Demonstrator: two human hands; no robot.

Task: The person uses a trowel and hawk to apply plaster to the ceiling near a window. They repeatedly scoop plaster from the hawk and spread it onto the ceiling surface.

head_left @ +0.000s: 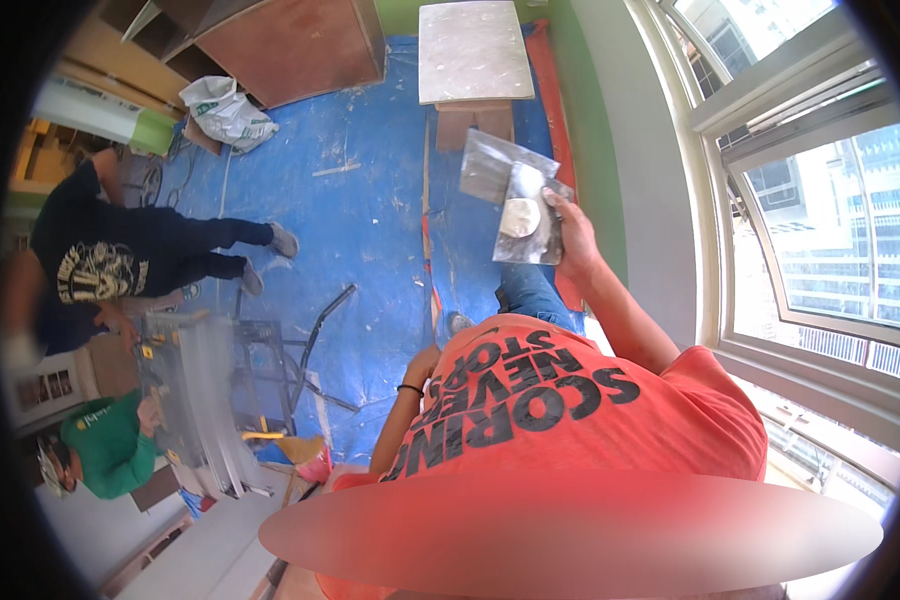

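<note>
My right hand (576, 238) is raised in front of me, thumb on top, closed on flat grey shiny sheets (507, 160). Two white lumps (519, 217) that look like filler sit on them; I cannot make out whether the sheets are metal or plastic. My left hand (426, 364), with a dark band at the wrist, rests by the front of my red shirt (530, 400) near the waist. Its fingers are mostly hidden.
Blue sheeting (360, 140) covers the floor. Ahead stands a white-topped small table (475, 50); a white sack (227, 115) lies near a brown cabinet (290, 50). Open windows (820, 220) line the right. At left, two people (100, 250) stand by a blurred grey panel (195, 390) and black metal frame (305, 345).
</note>
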